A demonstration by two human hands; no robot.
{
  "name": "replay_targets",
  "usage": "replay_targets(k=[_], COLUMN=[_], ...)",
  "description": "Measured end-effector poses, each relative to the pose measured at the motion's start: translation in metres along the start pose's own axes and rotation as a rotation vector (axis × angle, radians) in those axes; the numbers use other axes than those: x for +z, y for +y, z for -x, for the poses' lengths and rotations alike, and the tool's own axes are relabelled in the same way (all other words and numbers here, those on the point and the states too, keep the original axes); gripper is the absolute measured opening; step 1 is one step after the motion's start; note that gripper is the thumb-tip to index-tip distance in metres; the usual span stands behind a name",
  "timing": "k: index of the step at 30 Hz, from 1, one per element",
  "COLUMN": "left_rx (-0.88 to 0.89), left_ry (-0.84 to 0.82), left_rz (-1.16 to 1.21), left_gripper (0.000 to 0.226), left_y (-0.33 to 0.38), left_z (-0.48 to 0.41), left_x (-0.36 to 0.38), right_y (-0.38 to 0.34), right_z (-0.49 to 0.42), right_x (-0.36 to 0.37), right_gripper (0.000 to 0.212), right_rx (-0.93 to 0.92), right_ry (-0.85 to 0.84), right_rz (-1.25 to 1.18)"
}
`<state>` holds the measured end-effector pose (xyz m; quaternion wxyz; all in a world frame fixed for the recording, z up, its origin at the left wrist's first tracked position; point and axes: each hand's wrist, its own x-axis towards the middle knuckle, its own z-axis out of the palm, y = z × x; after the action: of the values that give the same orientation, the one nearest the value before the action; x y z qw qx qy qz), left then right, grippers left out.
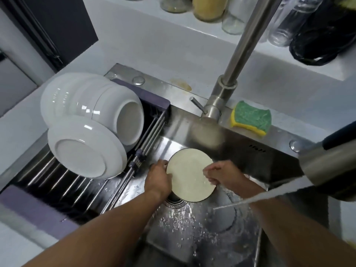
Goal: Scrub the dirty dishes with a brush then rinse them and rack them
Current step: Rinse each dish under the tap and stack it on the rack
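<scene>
A small cream plate (187, 173) with a dark rim is held tilted over the steel sink (192, 237). My left hand (159, 177) grips its left edge. My right hand (221, 173) lies on the plate's right side with fingers curled; whether it holds a brush I cannot tell. A thin stream of water (260, 195) runs from the faucet head (327, 164) at the right toward the sink. Several white bowls (88, 122) lie tipped in the roll-up rack (63, 182) on the left.
A green and yellow sponge (252, 117) lies on the sink ledge beside the faucet column (231, 78). Jars and bottles (210, 8) line the back shelf, with a black bag (327, 35) at the right. The drain (175, 200) sits under the plate.
</scene>
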<state>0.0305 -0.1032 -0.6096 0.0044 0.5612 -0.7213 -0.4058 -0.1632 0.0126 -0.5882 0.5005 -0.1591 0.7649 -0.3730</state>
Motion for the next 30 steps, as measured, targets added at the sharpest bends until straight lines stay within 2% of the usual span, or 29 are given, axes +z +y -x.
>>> replay_targets(k=[4, 11, 14, 19, 24, 30], left_rx=[-0.009, -0.024, -0.029, -0.026, -0.013, 0.029], left_ry=[0.001, 0.003, -0.008, -0.035, -0.069, -0.096], left_rz=[0.025, 0.016, 0.023, -0.045, -0.1, -0.105], left_gripper=[0.042, 0.023, 0.022, 0.02, 0.024, 0.024], left_y=[-0.002, -0.005, -0.005, -0.002, 0.001, 0.013], left_z=[-0.002, -0.004, -0.004, -0.007, -0.005, 0.001], left_x=[0.003, 0.006, 0.006, 0.006, 0.008, 0.0], right_y=[-0.001, 0.004, 0.003, 0.002, 0.003, 0.004], right_z=[-0.006, -0.022, -0.018, -0.014, -0.008, 0.006], right_x=[-0.003, 0.009, 0.01, 0.002, -0.002, -0.003], right_gripper=[0.015, 0.039, 0.038, 0.028, 0.04, 0.028], right_rx=[-0.022, -0.055, -0.066, -0.032, 0.003, 0.0], right_ry=[0.097, 0.315, 0.394, 0.344, 0.321, 0.333], right_rz=[0.146, 0.298, 0.44, 0.58, 0.756, 0.842])
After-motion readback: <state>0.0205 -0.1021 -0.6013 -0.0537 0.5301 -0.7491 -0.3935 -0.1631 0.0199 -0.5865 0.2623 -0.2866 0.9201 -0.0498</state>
